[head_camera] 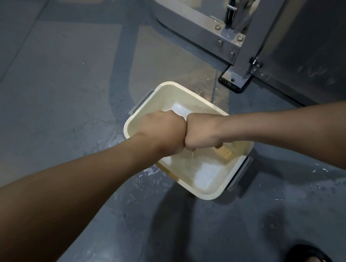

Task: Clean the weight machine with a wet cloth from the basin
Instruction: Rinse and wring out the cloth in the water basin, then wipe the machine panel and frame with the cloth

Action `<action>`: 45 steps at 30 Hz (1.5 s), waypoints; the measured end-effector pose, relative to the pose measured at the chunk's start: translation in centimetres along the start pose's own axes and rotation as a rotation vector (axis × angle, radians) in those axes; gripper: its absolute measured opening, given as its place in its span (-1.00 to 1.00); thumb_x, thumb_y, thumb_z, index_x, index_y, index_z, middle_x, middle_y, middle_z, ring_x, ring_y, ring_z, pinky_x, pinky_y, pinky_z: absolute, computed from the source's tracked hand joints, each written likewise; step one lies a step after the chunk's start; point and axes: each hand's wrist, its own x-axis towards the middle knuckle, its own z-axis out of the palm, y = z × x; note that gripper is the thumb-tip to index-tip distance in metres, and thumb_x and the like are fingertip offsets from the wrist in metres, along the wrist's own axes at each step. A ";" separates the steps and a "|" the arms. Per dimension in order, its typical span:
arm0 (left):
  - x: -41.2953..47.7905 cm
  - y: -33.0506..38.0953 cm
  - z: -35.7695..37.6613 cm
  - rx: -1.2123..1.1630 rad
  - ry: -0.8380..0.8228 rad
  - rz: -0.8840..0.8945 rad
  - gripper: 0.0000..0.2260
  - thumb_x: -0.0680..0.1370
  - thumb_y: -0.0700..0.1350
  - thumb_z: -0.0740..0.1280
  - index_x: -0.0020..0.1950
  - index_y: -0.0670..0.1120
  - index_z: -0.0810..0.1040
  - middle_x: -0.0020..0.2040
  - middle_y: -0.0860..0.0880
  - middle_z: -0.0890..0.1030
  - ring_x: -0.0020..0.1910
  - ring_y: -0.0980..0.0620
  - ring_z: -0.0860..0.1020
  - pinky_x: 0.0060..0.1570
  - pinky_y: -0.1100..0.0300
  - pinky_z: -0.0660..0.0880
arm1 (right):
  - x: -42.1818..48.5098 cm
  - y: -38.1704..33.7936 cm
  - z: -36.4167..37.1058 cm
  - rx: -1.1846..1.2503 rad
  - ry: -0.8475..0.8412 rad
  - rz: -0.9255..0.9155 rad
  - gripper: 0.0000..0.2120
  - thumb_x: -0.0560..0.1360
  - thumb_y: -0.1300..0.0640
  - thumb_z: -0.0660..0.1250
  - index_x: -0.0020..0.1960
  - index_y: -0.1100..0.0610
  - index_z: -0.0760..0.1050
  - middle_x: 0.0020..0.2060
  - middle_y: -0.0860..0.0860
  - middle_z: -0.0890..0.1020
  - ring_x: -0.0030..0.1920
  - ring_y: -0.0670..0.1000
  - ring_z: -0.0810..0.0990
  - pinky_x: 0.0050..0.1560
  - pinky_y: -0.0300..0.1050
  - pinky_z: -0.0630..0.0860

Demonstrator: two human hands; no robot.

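A cream rectangular basin (165,93) with grey side handles sits on the grey floor and holds shallow water. Above it my left hand (163,133) and my right hand (202,132) are both clenched into fists, pressed knuckle to knuckle. A yellowish cloth (223,150) is gripped between them; only a small end shows below my right fist, the rest is hidden inside the fists. A thin stream of water (192,155) drips from the fists into the basin. The grey weight machine (241,38), with its frame, bolts and pulley, stands at the upper right.
Water splashes lie on the floor around the basin (143,181). The machine's black foot pad (231,85) sits just beyond the basin's far corner. A foot in a dark sandal (309,255) shows at the bottom right.
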 end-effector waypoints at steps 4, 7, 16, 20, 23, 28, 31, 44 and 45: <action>0.2 -0.7 -0.6 0.037 0.079 0.039 -0.79 0.51 -0.06 0.32 -0.28 -0.01 0.35 -0.33 0.03 0.34 -0.30 -0.09 0.42 -0.24 0.13 0.37 | -0.2 -0.5 -0.8 0.084 0.035 -0.023 -0.96 0.41 0.26 0.37 -0.18 0.25 0.55 -0.44 0.11 0.40 -0.47 0.12 0.36 -0.48 -0.20 0.29; 0.1 -1.1 -1.1 0.039 0.116 0.039 -0.76 0.50 -0.07 0.32 -0.31 0.01 0.32 -0.35 0.05 0.33 -0.28 -0.10 0.42 -0.24 0.13 0.37 | -0.4 -1.0 -1.6 0.079 0.044 -0.020 -0.94 0.39 0.25 0.41 -0.21 0.25 0.57 -0.48 0.11 0.40 -0.56 0.10 0.34 -0.50 -0.24 0.25; 0.8 -1.8 -0.5 -0.055 0.177 0.007 -0.90 0.54 0.03 0.34 -0.12 0.04 0.59 -0.35 0.04 0.37 -0.32 -0.07 0.40 -0.28 0.14 0.33 | 0.2 -1.0 -2.7 0.165 0.072 -0.027 -0.87 0.32 0.28 0.43 -0.35 0.21 0.49 -0.52 0.11 0.35 -0.50 0.10 0.28 -0.49 -0.19 0.21; 0.2 -1.5 0.4 -0.097 0.178 -0.046 -0.80 0.63 -0.03 0.23 -0.20 0.00 0.40 -0.27 -0.03 0.38 -0.21 -0.14 0.39 -0.20 0.09 0.31 | -1.0 -0.7 -0.9 0.130 0.212 -0.063 -0.81 0.46 0.25 0.33 -0.32 0.19 0.43 -0.44 0.08 0.49 -0.43 0.08 0.40 -0.56 -0.23 0.22; -0.5 -1.9 1.4 -0.245 0.020 -0.187 -0.70 0.59 -0.11 0.28 -0.32 -0.07 0.31 -0.33 -0.03 0.33 -0.31 -0.10 0.40 -0.23 0.09 0.37 | -1.8 -0.9 -1.3 0.111 0.067 0.020 -0.72 0.53 0.09 0.40 0.15 0.18 0.43 -0.02 0.08 0.57 -0.34 0.02 0.65 -0.48 -0.27 0.49; -5.2 -1.4 -0.1 -0.548 -0.288 -0.373 -0.81 0.52 -0.12 0.33 -0.28 -0.10 0.42 -0.26 -0.08 0.48 -0.20 -0.16 0.53 -0.17 0.12 0.46 | -4.8 -0.9 -2.2 0.122 -0.022 0.167 -0.50 0.56 0.19 0.34 0.48 0.21 0.37 0.33 0.16 0.54 0.12 0.16 0.67 0.11 -0.02 0.64; -8.5 -0.6 -4.0 -0.643 -0.310 -0.435 -0.80 0.56 -0.08 0.30 -0.24 -0.08 0.42 -0.27 -0.04 0.45 -0.15 -0.14 0.51 -0.14 0.14 0.43 | -8.7 -1.7 -3.6 0.288 -0.086 0.223 -0.47 0.62 0.21 0.21 0.58 0.13 0.28 0.38 0.07 0.51 0.35 0.14 0.53 0.26 -0.13 0.47; -28.2 5.2 -29.1 -1.364 -0.004 -0.230 -0.57 0.58 -0.16 0.42 0.29 -0.06 0.22 -0.06 -0.08 0.58 -0.26 0.04 0.52 -0.21 0.17 0.49 | -35.3 -10.6 -18.2 1.306 0.107 0.135 -0.90 0.62 0.25 0.36 -0.05 0.26 0.58 -0.23 0.20 0.65 -0.16 0.10 0.68 -0.06 -0.04 0.68; -29.5 5.5 -30.7 -1.420 0.056 -0.217 -0.61 0.59 -0.18 0.42 0.26 -0.02 0.25 -0.07 -0.05 0.58 -0.27 0.06 0.52 -0.20 0.15 0.52 | -37.2 -11.0 -19.4 1.354 0.095 0.102 -0.94 0.62 0.30 0.35 -0.03 0.26 0.57 -0.25 0.15 0.65 -0.21 0.05 0.69 -0.05 -0.07 0.69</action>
